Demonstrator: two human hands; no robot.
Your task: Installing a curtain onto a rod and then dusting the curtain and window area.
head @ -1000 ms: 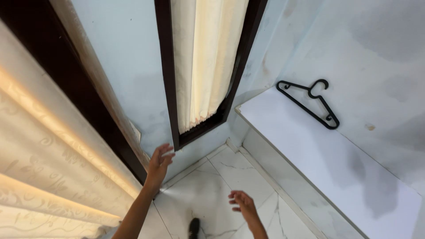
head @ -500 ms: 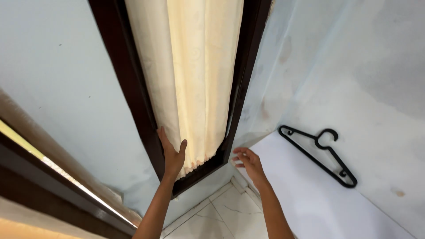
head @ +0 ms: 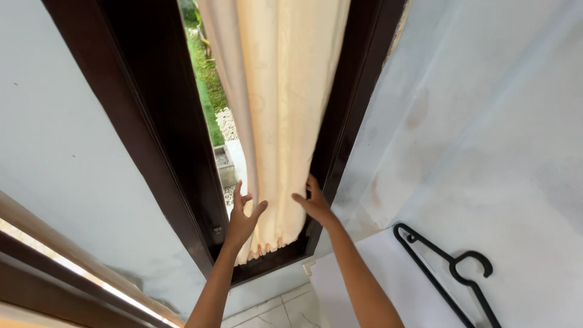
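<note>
While hands touch, cream curtain (head: 285, 121) hangs (window-framed).

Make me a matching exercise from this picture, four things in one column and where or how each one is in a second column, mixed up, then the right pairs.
Things:
1. curtain
2. hanger
3. left hand
4. right hand

Places or states:
A. black, lying on the white ledge at lower right
B. cream, hanging in the dark window frame
C. on the curtain's edge beside the frame's right post
D. fingers spread on the curtain's edge beside the open gap

Pairs: 1-B, 2-A, 3-D, 4-C
</note>
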